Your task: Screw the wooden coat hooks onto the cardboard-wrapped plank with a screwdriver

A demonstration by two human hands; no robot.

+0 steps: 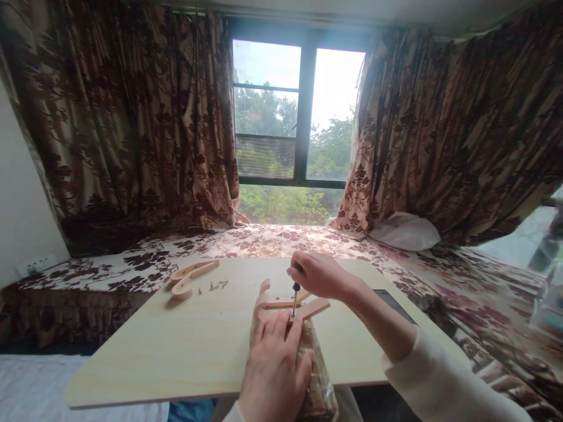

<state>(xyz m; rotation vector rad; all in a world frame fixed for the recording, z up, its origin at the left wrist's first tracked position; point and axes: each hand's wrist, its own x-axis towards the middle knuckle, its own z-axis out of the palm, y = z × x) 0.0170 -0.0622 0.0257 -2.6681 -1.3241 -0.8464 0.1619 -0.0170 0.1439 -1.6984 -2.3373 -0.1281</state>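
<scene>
My right hand (321, 275) is wrapped round the dark handle of a screwdriver (295, 293), held nearly upright. The screwdriver's tip meets a screw or hole in a light curved wooden piece (319, 307). My left hand (276, 357) lies flat with its fingers stretched out, pressing against the near edge of that wood. Under it is a brown package wrapped in clear plastic (320, 378), which bears the wooden parts. A second wooden piece (264, 288) sits just behind, partly hidden by the first.
Two more curved wooden pieces (193, 278) lie at the table's (167, 346) back left, with several loose screws (214, 286) beside them. A dark flat device (393, 303) rests at the right, partly behind my forearm. A floral-covered ledge (281, 235) and a window stand beyond.
</scene>
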